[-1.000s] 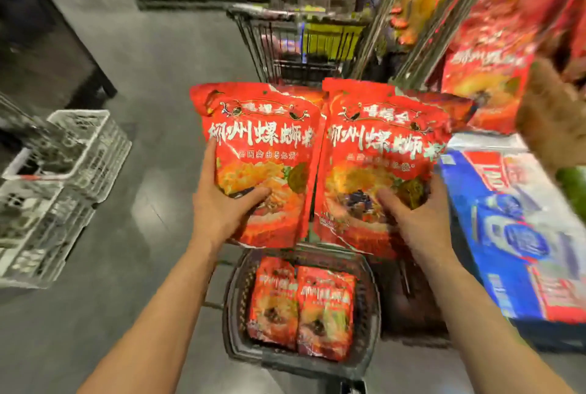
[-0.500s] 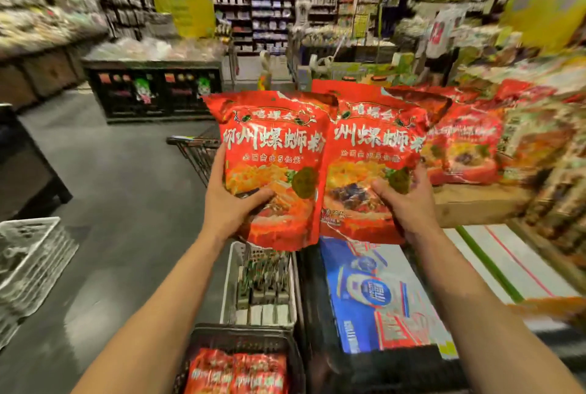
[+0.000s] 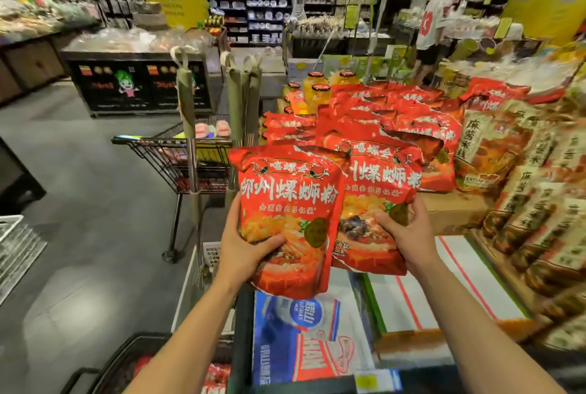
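- Low at bottom-left of view: dark basket (image 3: pixel 107 352) w/ red packs inside, only partly visible. Blue-white carton (image 3: pixel 301 330) just right of it, below the hands.
- Forearms: L rises from bottom centre, R from bottom right. Both run up and inward, wrists approx. level.
- Grip, left hand (image 3: pixel 242 251): thumb curled across front of left pouch (image 3: pixel 285 200) at its lower third, fingers hidden behind it. A pinch hold, pouch clamped between thumb and fingers.
- Grip, right hand (image 3: pixel 410 236): same hold on right pouch (image 3: pixel 380 184), thumb on front low down, fingers out of sight behind.
- Pouches upright, side by side, left one overlapping the right one's edge. Both are in the air above the carton, short of the display.
- Handling, judged: glossy film, prob. slick. Body soft and bulging, so it gives under the thumb. Contents prob. brittle noodles plus sachets, so no hard squeeze. Moderate wt for one hand. Best hold is low on the filled body, as here; the top seal is thin and would let the pack swing.
- Beyond: heap (image 3: pixel 396 114) of matching red packs on the display. Wire trolley (image 3: pixel 177 158) to the left. Far back, a person (image 3: pixel 431 19) in a white shirt.
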### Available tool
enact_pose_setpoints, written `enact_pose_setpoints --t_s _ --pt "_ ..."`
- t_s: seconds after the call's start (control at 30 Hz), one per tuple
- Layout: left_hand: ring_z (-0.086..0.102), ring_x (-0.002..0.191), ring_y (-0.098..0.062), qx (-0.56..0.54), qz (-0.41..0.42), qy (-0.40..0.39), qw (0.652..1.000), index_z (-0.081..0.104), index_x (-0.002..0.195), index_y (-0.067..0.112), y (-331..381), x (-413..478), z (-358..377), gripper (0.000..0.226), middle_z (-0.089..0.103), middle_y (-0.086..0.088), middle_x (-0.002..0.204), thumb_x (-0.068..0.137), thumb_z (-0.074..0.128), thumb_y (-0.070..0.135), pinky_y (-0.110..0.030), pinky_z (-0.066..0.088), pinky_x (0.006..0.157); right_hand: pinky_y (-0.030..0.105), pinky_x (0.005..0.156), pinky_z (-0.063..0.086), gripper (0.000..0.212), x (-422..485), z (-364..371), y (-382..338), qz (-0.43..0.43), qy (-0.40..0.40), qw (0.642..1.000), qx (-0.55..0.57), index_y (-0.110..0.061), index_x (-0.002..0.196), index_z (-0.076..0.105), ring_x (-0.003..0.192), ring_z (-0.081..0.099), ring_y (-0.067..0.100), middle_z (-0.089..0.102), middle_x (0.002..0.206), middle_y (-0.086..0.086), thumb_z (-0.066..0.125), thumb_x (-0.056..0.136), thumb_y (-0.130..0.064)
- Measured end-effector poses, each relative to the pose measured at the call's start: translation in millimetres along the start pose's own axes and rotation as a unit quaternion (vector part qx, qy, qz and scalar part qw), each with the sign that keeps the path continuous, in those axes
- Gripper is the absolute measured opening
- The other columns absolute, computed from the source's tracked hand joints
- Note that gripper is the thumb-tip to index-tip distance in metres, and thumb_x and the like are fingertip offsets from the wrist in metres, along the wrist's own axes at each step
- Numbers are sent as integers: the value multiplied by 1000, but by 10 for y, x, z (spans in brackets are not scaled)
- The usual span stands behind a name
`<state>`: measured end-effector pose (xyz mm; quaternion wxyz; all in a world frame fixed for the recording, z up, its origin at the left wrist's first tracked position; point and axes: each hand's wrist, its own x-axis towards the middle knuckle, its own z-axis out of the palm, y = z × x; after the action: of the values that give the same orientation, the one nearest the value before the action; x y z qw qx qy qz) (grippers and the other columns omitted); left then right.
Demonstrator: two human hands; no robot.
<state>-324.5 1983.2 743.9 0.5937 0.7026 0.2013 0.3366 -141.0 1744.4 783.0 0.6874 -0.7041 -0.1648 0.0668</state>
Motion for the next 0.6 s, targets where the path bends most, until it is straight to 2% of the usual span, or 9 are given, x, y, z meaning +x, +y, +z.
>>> enact_pose_setpoints --t_s 0.07,0.2,0.27,0.37,0.47,0.53,0.6 --pt "56 119 -1 7 -10 -3 1000 29 150 45 -127 99 80 116 52 14 138 58 98 32 -27 51 92 55 97 52 62 128 -21 93 10 3 1000 1 -35 127 51 113 64 16 67 121 -8 81 79 -13" --pt "57 120 -5 19 -35 -13 999 30 147 51 -475 317 167 116 51 13 140 49 91 50 -33 53 94 54 96 53 59 418 4 310 17 15 1000 -18 -47 121 53 114 64 17 68 122 -8 82 79 -17" --pt "59 119 -5 7 -54 -4 998 31 142 59 -635 426 218 112 52 12 140 48 91 50 -35 54 95 53 97 53 59 589 43 376 20 30 999 -20 -46 122 53 113 64 14 67 123 -9 81 80 -16" --pt "62 113 0 1 -74 11 997 35 127 72 -884 616 293 100 56 20 132 48 91 46 -28 54 90 53 100 51 54 862 91 448 15 39 999 -35 -35 123 53 109 64 10 66 119 -10 80 80 -16" --pt "62 109 6 4 -92 14 996 37 131 65 -1165 801 333 101 56 28 127 51 94 40 -21 54 86 51 100 51 54 1131 98 519 -10 50 997 -52 -34 123 52 113 64 13 66 122 -8 82 80 -20" --pt "61 104 14 8 -103 20 994 36 137 51 -1382 864 363 106 55 26 125 56 97 23 -10 51 81 50 101 50 55 1295 100 551 -28 61 997 -45 -33 126 53 115 64 17 66 127 -1 81 81 -15" --pt "60 102 16 12 -113 22 993 37 143 36 -1591 889 423 103 56 21 126 62 94 6 -6 50 80 48 102 51 60 1445 98 576 -35 69 997 -22 -23 133 51 111 65 16 65 128 6 78 82 -5"
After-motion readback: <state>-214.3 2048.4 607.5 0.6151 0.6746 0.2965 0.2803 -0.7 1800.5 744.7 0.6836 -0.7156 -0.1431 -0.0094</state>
